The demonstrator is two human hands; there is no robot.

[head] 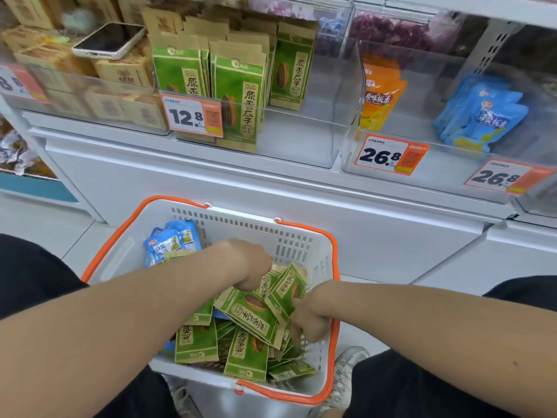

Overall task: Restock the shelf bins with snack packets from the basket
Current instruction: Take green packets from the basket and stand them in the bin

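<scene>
The green packets [256,315] lie heaped in the near right half of the basket [235,224], a white one with orange rim and handles that stands on the floor between the person's feet. Their fronts read 原香瓜子 beside a drawn sunflower seed. The right hand [310,318] comes over the basket's right rim; its fingers [297,337] are curled down round the edge of the heap with the thumb against a tilted packet, grasping the green packets. The left hand [253,263] reaches in from the left and bends down onto the top of the same heap; its fingertips are hidden behind the packets, so I cannot tell whether it grasps anything. In the basket's far left corner lie some blue packets [171,239], their print too small to read. On the shelf above, a clear bin [331,122] holds shelved green packets [238,95] of the same 原香瓜子 kind, standing upright at its left side behind a price tag [193,116] reading 12.8. The bin to its right holds orange packets [379,98] marked 原味板栗, with a tag [390,155] reading 26.8. Further right stand blue shelf packets [482,116] over another 26.8 tag [506,176]. At the shelf's left end a phone [110,40] lies face up on brown boxes [120,70].
</scene>
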